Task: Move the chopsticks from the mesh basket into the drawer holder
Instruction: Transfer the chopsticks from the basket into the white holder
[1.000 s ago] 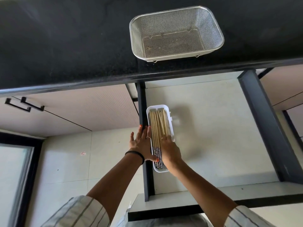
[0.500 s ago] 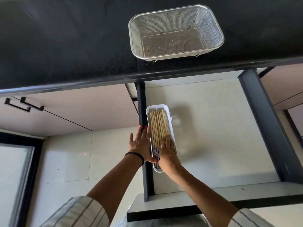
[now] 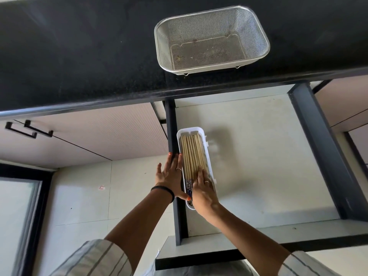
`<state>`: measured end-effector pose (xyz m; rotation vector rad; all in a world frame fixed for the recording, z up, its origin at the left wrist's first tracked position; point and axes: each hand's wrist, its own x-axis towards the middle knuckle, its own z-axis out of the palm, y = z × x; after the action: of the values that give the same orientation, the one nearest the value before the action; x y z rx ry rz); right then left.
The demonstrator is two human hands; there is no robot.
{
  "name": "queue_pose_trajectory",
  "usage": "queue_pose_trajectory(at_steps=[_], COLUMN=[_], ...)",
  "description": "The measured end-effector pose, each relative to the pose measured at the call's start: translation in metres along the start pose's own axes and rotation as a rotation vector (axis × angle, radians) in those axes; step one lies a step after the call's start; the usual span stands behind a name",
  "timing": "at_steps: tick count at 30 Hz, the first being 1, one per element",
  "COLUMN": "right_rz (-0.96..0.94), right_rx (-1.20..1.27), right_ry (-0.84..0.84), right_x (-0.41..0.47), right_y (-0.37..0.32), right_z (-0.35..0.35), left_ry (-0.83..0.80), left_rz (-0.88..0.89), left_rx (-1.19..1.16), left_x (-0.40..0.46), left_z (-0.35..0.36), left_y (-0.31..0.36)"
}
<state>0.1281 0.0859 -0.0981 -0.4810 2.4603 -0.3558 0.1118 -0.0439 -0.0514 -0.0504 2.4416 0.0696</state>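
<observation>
a: item one, mesh basket (image 3: pixel 212 39)?
b: on the black worktop (image 3: pixel 79 46), no chopsticks in it, only specks on the mesh floor.

a: item two, chopsticks (image 3: pixel 192 156)?
b: all in the white drawer holder (image 3: pixel 209 154), against the left wall of the open drawer (image 3: pixel 258 156). a second ago they fanned a little at the far end; now they lie side by side, parallel, tips toward the worktop. i judge the transfer done, only tidying left.

a: item three, right hand (image 3: pixel 203 191)?
b: fingers flat and released, gripping nothing, palm over the patterned near ends. it has slid slightly along the bundle since a second ago. chopsticks run out from under my fingertips, touching them.

a: item four, left hand (image 3: pixel 171 180)?
b: open, fingers straight, laid along the holder's left rim and the dark drawer rail (image 3: pixel 172 136), bracing. grasping nothing. chopsticks just beside it, across the rim.
</observation>
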Motion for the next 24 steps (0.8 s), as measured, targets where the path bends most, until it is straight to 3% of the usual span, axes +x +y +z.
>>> queue_pose_trajectory(at_steps=[6, 15, 18, 24], right_rz=[0.126, 0.021, -0.010, 0.081], right_rx=[0.108, 0.075, 0.106, 0.017], right_ry=[0.073, -0.014, 0.071, 0.081], right_x=[-0.002, 0.003, 0.005, 0.005], right_y=[-0.009, 0.007, 0.005, -0.005], right_z=[-0.007, -0.002, -0.001, 0.005], left_ry=[0.001, -0.004, -0.006, -0.002], left_rz=[0.001, 0.006, 0.011, 0.011], left_rx=[0.009, -0.005, 0.011, 0.010], left_x=[-0.001, -0.001, -0.002, -0.003], left_z=[-0.001, 0.000, -0.001, -0.002], left_y=[0.001, 0.000, 0.000, -0.001])
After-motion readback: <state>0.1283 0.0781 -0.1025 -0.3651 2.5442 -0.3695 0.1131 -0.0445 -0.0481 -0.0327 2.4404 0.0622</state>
